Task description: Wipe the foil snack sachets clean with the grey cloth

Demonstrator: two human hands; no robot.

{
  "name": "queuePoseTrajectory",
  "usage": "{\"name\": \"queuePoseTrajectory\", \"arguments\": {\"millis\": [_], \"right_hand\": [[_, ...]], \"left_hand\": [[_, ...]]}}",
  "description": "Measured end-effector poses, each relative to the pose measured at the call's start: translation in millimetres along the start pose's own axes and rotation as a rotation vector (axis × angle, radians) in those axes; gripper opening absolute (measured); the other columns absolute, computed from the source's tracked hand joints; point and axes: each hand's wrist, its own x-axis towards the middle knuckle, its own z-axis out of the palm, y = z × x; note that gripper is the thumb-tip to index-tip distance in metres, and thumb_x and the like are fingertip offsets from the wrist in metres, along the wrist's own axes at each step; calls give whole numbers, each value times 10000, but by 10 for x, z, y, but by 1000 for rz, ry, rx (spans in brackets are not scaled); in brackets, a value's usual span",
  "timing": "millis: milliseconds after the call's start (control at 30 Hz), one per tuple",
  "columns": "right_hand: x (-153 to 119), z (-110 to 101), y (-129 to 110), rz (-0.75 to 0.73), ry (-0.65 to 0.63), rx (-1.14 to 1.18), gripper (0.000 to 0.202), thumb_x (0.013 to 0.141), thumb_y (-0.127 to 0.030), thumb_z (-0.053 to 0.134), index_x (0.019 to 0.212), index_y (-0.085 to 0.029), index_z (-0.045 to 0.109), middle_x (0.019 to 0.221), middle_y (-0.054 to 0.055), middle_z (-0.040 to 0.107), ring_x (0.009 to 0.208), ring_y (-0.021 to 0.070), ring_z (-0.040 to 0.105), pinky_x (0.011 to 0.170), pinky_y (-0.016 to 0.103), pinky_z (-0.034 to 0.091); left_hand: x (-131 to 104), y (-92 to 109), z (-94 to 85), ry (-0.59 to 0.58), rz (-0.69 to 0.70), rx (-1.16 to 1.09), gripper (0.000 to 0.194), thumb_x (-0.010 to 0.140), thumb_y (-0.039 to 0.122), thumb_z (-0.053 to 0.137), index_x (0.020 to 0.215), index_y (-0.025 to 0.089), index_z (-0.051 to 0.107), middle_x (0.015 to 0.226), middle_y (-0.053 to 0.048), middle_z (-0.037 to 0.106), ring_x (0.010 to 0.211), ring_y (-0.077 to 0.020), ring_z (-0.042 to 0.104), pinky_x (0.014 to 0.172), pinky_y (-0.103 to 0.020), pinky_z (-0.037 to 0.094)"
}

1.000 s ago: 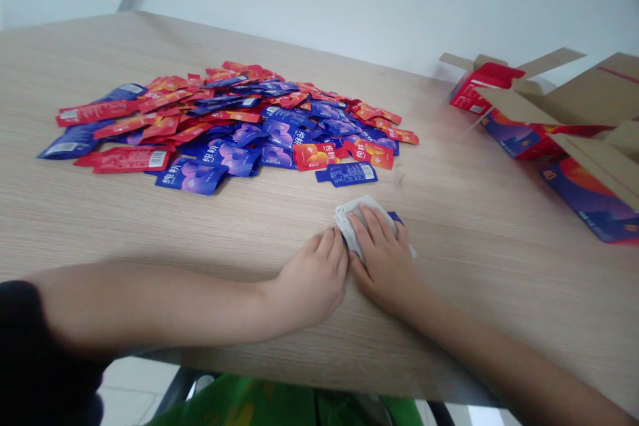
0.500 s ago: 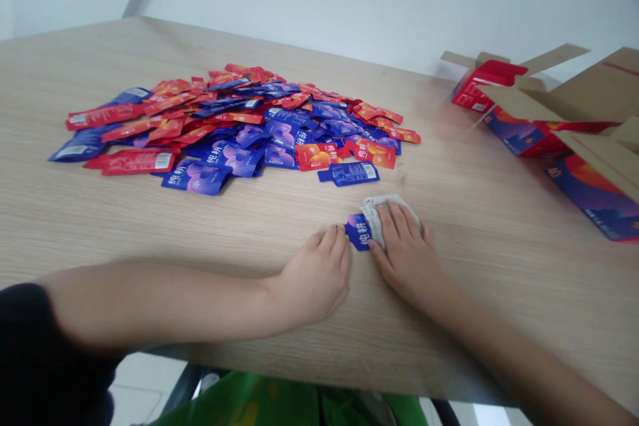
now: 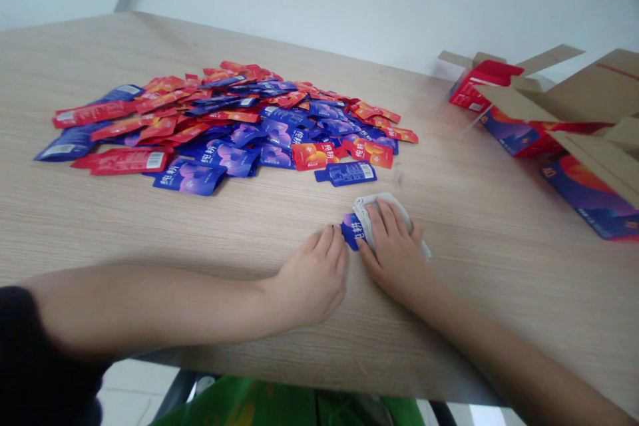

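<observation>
A blue pouch [image 3: 352, 231] lies on the wooden table near its front edge, partly covered by a folded light grey cloth [image 3: 367, 205]. My left hand [image 3: 315, 273] is closed, its fingertips pinching the pouch's left end. Pressed on top of the cloth is my right hand [image 3: 397, 249], which holds it against the pouch; the right part of the pouch is hidden beneath. Just behind the hands a single blue pouch [image 3: 352, 174] lies back side up, beside a large pile of red and blue pouches [image 3: 224, 157].
Open cardboard boxes stand at the right: a small red one [image 3: 469, 94] at the back, and larger blue and orange ones [image 3: 589, 200] nearer. A white wall [image 3: 349, 0] rises behind the table [image 3: 210, 339]. Green cloth [image 3: 249, 403] shows below the table edge.
My right hand and the cloth have slid slightly left over the pouch, covering more of it. My left hand keeps its pinch on the end. The whole view has shifted a little.
</observation>
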Motion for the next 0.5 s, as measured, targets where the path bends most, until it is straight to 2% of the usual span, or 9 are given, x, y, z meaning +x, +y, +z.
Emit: {"name": "queuePoseTrajectory", "arguments": {"millis": [133, 300, 400, 500], "right_hand": [[46, -23, 45, 11, -17, 62, 494, 939, -279, 346, 1403, -127, 417, 1497, 187, 410, 1368, 325, 360, 1023, 573, 323], [148, 0, 390, 10, 9, 246, 520, 811, -168, 440, 1314, -63, 516, 1390, 205, 521, 1305, 297, 457, 1049, 469, 398], [199, -56, 583, 92, 81, 380, 488, 787, -138, 424, 1244, -70, 581, 1299, 187, 602, 1227, 277, 541, 1061, 451, 412], [182, -168, 549, 130, 176, 475, 509, 796, -132, 412, 1281, -132, 565, 1369, 140, 564, 1269, 257, 516, 1085, 463, 392]], "left_hand": [[14, -5, -23, -13, 12, 7, 557, 888, 329, 488, 1268, -70, 568, 1312, -292, 562, 1222, -389, 537, 1002, -452, 405], [27, -28, -43, -37, 59, 3, 553, 903, 326, 479, 1302, -51, 548, 1356, -274, 534, 1241, -381, 518, 991, -448, 418], [23, -26, -40, -34, 78, 15, 549, 904, 335, 484, 1292, -48, 558, 1352, -268, 540, 1225, -379, 528, 988, -448, 423], [15, -8, -32, -10, 105, 30, 505, 905, 300, 484, 1271, -35, 577, 1339, -254, 556, 1204, -366, 542, 991, -443, 422]]}}
